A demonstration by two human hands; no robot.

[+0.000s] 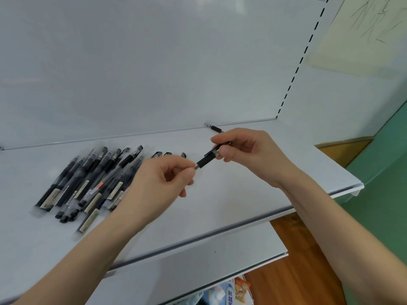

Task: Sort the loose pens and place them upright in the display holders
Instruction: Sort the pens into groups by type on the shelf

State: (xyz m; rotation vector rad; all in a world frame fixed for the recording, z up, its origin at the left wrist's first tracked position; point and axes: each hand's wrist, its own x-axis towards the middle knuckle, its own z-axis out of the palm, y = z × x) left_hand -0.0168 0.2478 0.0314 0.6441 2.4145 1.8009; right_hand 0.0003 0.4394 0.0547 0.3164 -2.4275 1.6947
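Both forearms enter from the lower edge, the left forearm and the right forearm converging over a white shelf.

The left hand is closed, with thumb and forefinger pinching the silvery tip end of the held pen. The right hand grips the other end of the same pen, its fingers curled round the barrel. The held pen is raised above the shelf and tilted, with the tip end lower and toward the left hand.

Appearance of the held pen:
- a black rubber grip section next to the tip;
- a short clear section above the grip, at the right thumb;
- a dark clip, partly visible beside the barrel;
- the rest of the barrel is hidden in the right hand.

Left of the held pen, a pile of pens lies flat on the shelf. These have dark barrels with pale labels, lie roughly parallel, and partly overlap. The left hand and wrist cover the right part of the pile. The ends of three pens show just left of the held pen, beyond the left hand. Beyond the held pen, a single pen lies where the shelf meets the white back panel.

Below the held pen, a lower shelf projects forward, with colourful packets beneath it.
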